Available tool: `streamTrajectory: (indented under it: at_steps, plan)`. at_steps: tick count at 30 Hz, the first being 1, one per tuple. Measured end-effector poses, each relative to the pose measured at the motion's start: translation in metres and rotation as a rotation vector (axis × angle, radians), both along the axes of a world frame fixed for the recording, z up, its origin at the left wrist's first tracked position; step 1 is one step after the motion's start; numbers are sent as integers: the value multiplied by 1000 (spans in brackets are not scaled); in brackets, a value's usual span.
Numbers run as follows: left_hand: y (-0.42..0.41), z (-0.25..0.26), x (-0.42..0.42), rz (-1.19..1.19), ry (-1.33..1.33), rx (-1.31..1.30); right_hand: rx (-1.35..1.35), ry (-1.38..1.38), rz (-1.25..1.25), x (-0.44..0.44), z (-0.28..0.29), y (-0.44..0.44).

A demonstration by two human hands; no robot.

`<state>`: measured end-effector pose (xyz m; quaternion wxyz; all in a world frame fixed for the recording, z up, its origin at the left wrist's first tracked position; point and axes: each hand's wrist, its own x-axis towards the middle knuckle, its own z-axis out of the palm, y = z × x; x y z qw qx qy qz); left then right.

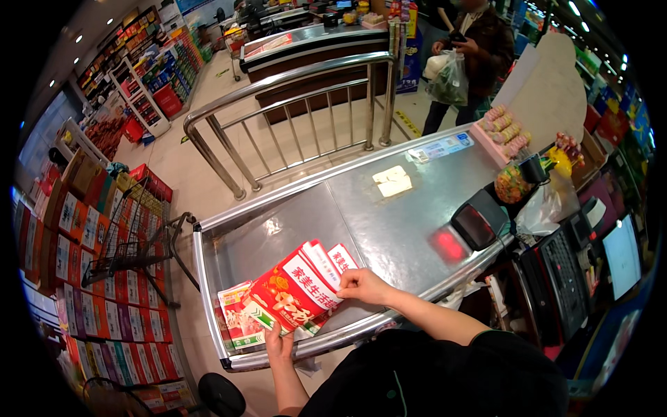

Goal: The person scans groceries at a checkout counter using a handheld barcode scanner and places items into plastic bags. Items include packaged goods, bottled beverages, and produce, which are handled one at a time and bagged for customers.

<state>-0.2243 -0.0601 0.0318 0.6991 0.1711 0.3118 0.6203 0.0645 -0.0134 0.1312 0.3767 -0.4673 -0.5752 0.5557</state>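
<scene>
Several red printed flyers (292,286) are fanned out in both hands over the near left end of a metal checkout counter (302,213). My left hand (279,341) grips their lower edge, with the thumb on top. At their upper right edge, the fingers of my right hand (359,286) pinch the sheets together. More flyers (239,318) lie beneath and to the left on the counter, partly covered by the held ones.
A barcode scanner (473,220) stands on the counter's right part, near candy displays (503,133), a keyboard (563,273) and a screen (622,258). Beyond a metal railing (297,78) a person (482,47) holds a phone and bags. A shopping cart (135,234) stands left.
</scene>
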Motion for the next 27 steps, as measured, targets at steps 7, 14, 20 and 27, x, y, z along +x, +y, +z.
streamTrajectory:
  at_steps: [7, 14, 20, 27]
  plan:
    - [-19, 0, -19, 68, 13, -49, -117, -25, -84, -8, -1, -1]
    - [-58, -25, -125, 414, 95, -118, -88, -479, -205, 22, -65, 16]
    - [-59, 3, -143, 576, 31, -59, -262, -863, -129, 14, -81, 7]
    - [0, -33, -18, 114, 193, -284, -268, -948, -231, 6, -72, 3]
